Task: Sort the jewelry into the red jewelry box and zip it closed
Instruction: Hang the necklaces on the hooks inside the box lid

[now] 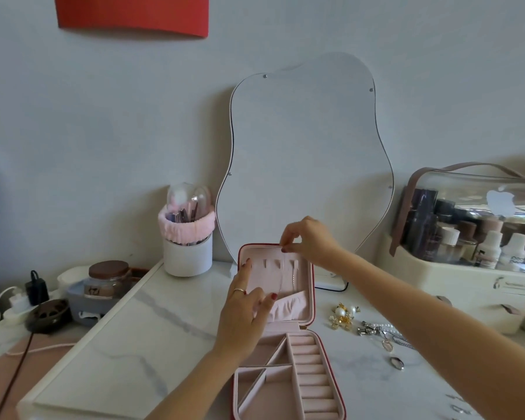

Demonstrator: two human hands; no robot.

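Inside jewelry box (311, 298): thin chain (294, 278).

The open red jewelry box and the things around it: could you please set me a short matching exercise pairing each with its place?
Things:
1. Red zip-around jewelry box with pink lining
2. Gold and pearl earrings
3. White brush cup with pink band
4. Brown-lidded glass jar

Places:
A. Far left, off the marble top
B. Centre, lid raised
C. Left of the mirror
D. Right of the box

Pairs: 1-B, 2-D, 3-C, 4-A

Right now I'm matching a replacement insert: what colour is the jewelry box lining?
Pale pink lining, seen in the head view.
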